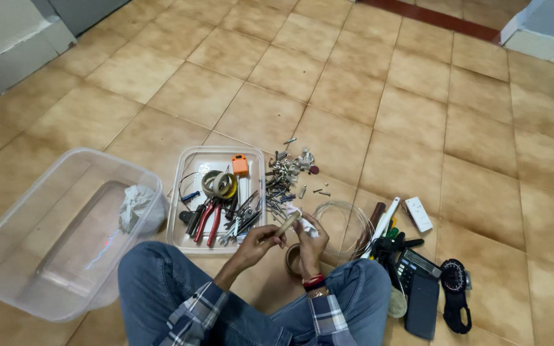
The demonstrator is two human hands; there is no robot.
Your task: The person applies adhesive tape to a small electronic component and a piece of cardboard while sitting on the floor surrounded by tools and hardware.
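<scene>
So the person is sitting cross-legged on the tiled floor [379, 96], and the left hand [259, 242] has its grip clamped on a short tan stick [286, 224], looks like a wooden handle or a small brush, round and smooth, tilted up toward the right. The right hand [309, 238] is closed around a crumpled white rag [304, 225] that touches the stick's upper end; the stick sits just in front of the tool tray [193, 157], right at its near right corner. That tray is a clear plastic lid or shallow box with red-handled pliers [208, 221], a roll of tape [219, 184], a small orange block [240, 164] and some dark metal tools I can't sort out. Right of the tray there's a loose pile of screws [286, 176], shiny and small, too tiny to tell apart. Left of the tray is a big clear plastic tub [27, 256] with a wad of grey cloth [137, 205] inside, its near corner cut off by a knee. Further right of the tray: a coil of clear wire [341, 224], a white socket [418, 214], screwdrivers, a black meter [421, 288] and a round black gauge [454, 277]. Something round and brownish sits under the hands, mostly hidden.
</scene>
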